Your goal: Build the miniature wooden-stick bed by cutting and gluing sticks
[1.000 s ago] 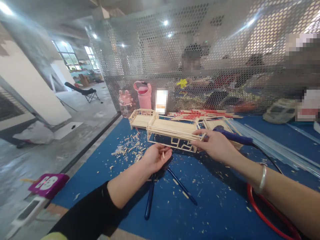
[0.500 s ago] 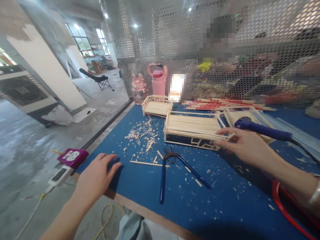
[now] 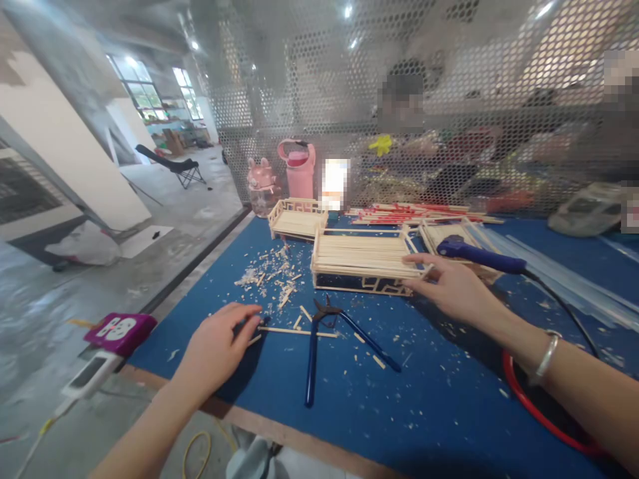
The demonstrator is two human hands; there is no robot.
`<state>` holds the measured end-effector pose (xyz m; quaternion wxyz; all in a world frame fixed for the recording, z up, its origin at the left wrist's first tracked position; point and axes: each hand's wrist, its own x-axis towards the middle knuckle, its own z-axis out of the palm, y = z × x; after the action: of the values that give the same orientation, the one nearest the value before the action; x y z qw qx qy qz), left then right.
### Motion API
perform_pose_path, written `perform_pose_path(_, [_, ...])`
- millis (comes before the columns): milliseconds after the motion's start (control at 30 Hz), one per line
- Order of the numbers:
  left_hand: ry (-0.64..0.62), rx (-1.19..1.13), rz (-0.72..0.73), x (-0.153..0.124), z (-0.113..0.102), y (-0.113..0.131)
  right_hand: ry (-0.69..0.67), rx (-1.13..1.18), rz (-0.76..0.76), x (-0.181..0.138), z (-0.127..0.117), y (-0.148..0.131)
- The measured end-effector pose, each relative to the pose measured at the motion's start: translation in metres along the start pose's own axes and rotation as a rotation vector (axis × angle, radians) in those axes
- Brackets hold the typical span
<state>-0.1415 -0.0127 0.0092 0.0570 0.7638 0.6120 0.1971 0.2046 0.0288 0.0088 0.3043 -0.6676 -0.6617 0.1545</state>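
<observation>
Head view: left of the pliers (image 3: 327, 311), the left hand (image 3: 219, 342) hangs low over the desk (image 3: 349, 412), back upward, its forearm slanting in from the near edge; thumb and forefinger are slightly apart with nothing seen between them, and the other fingertips are hidden. Just by those fingers, a loose stick (image 3: 287, 330) lies flat and runs across the pliers' left handle, though which lies on top is hard to tell; it looks very light, stiff and easily snapped, so a gentle pinch near its middle should suit it. Beyond the pliers and reaching to their right, the stick frame (image 3: 362, 256) stands on the desk, slatted top facing up, front side an airy lattice. It is probably light and fairly rigid along the slats, and the dry-looking wood should not slip, but the thin lattice bars and joints seem fragile under a squeeze; the corner posts or end rails look like the safer hold. Right of the pliers, the right hand (image 3: 452, 286) pinches the frame's right end, forefinger over the upper edge and thumb lower down, forearm stretching in from the lower right. Farther right, beyond the pliers, lies a blue corded tool (image 3: 482, 257).
</observation>
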Motion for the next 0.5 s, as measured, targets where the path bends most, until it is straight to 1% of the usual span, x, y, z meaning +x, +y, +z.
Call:
perform_pose_path(67, [-0.003, 0.038, -0.026, 0.011, -0.01, 0.005, 0.017, -0.01, -0.021, -0.003, -0.001, 0.003])
perform_pose_path(133, [-0.04, 0.058, -0.046, 0.027, -0.017, 0.012, 0.047, -0.026, -0.04, -0.011, -0.006, 0.002])
perform_pose_path(200, [-0.086, 0.061, -0.04, 0.046, -0.019, 0.02, 0.118, -0.062, -0.025, -0.019, -0.016, -0.002])
perform_pose_path(267, [-0.168, 0.079, 0.022, 0.066, -0.015, 0.03, 0.244, -0.175, 0.019, -0.022, -0.031, -0.005])
perform_pose_path(300, [-0.222, 0.093, 0.053, 0.075, -0.01, 0.036, 0.313, -0.281, 0.032, -0.021, -0.038, -0.004])
perform_pose_path(333, [-0.286, 0.102, 0.074, 0.085, -0.005, 0.04, 0.343, -0.412, 0.034, -0.018, -0.044, -0.002])
perform_pose_path(367, [-0.348, 0.088, 0.105, 0.093, 0.002, 0.044, 0.326, -0.531, 0.033, -0.013, -0.05, 0.002])
perform_pose_path(400, [-0.399, 0.076, 0.128, 0.1, 0.008, 0.048, 0.268, -0.62, 0.047, -0.007, -0.053, 0.007])
perform_pose_path(433, [-0.422, 0.07, 0.145, 0.107, 0.014, 0.05, 0.176, -0.674, 0.07, -0.001, -0.056, 0.013])
perform_pose_path(500, [-0.418, 0.046, 0.168, 0.115, 0.025, 0.051, 0.006, -0.72, 0.114, 0.01, -0.057, 0.024])
